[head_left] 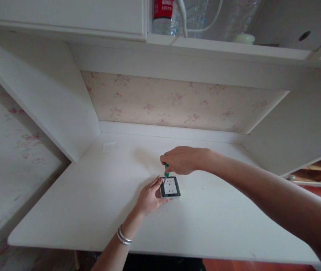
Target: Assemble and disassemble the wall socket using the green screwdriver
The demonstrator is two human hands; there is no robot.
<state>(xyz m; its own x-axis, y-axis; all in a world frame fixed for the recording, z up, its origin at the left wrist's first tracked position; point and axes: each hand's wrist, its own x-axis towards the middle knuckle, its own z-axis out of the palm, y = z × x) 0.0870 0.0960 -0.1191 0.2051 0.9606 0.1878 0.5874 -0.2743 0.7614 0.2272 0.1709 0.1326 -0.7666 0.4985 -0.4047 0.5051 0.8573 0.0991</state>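
Note:
A square wall socket [171, 186], white in the middle with a dark frame, lies face up on the white desk [205, 226]. My left hand [148, 198] grips it from the left, fingers along its upper left corner and thumb at its near edge. Above the socket, my right hand [181, 160] is closed round the green handle of a screwdriver [167, 170]. The screwdriver points down at the socket's upper left corner; whether its tip sits in a screw is too small to tell.
A clear flat piece [110, 147] lies at the desk's back left. Overhead, an open shelf [228, 43] holds a bottle with a red label [163, 11], a white cable [183, 19] and clear plastic. Side panels [44, 90] and a flowered back wall [160, 101] enclose the desk.

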